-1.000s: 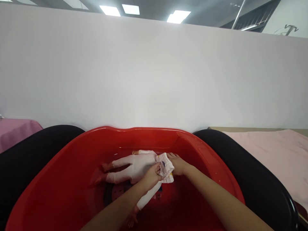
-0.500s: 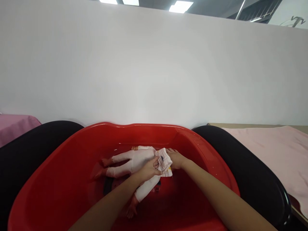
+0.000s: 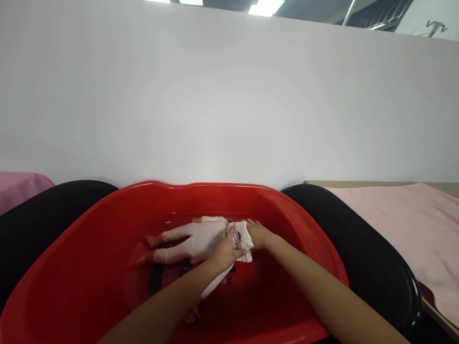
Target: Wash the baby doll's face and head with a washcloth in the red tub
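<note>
A baby doll (image 3: 204, 239) in white long-sleeved clothing lies on its back in water inside a red tub (image 3: 71, 267), its feet to the left. A striped gauze cloth (image 3: 244, 236) with small printed figures covers its head. My left hand (image 3: 225, 251) is on the cloth's near left side by the doll's neck, thumb and fingers gripping it with a gap between them. Against the head's right side rests my right hand (image 3: 257, 234), cradling it. Its fingers are partly hidden behind the cloth and head.
Black rounded surfaces flank the tub on the left (image 3: 46, 210) and right (image 3: 373, 258). A pale pink cloth (image 3: 405, 220) covers a surface at the right, and a darker pink cloth (image 3: 21, 188) lies far left. Behind stands a white partition (image 3: 215, 95). A dark patterned thing (image 3: 168, 276) shows under the doll.
My left hand's thumb and fingers have spread wider over the cloth, and the hand sits slightly higher. The cloth lies flatter across the doll's head. The view has shifted slightly.
</note>
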`<control>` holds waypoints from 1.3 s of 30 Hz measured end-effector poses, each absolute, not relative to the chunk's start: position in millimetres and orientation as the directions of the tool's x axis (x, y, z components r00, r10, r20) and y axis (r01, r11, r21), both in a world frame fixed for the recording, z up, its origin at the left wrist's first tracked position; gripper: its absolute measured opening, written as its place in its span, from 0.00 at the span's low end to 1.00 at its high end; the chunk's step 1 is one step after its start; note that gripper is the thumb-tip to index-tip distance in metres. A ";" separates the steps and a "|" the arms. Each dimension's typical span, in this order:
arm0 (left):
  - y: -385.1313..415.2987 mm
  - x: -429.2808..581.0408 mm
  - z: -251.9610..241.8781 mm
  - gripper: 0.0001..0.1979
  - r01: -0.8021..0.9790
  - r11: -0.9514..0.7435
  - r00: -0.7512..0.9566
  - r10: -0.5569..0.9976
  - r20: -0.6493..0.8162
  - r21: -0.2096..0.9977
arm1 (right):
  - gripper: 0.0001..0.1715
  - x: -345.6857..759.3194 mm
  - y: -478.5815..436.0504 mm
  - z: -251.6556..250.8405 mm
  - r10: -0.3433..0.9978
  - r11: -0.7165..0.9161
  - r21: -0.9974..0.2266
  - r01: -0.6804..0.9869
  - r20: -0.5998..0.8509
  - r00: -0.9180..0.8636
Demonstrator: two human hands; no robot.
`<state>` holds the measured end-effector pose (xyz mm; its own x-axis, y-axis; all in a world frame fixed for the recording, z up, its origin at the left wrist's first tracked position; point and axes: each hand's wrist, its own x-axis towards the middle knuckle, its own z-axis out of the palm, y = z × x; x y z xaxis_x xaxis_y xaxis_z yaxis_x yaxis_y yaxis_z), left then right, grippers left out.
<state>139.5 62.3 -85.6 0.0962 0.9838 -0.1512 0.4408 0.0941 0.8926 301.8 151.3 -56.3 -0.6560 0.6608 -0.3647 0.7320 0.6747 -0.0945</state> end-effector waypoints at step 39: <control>86.5 56.1 -50.5 0.20 0.986 -0.022 0.025 1.000 -0.016 0.166 | 0.48 309.8 156.2 -40.2 0.738 0.438 -0.508 0.742 -0.268 -0.620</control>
<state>56.1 86.5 -50.5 0.0251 0.9996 -0.0161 0.9859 -0.0221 0.1657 309.8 156.2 -40.2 -0.6196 0.7377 -0.2681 0.7416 0.4383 -0.5079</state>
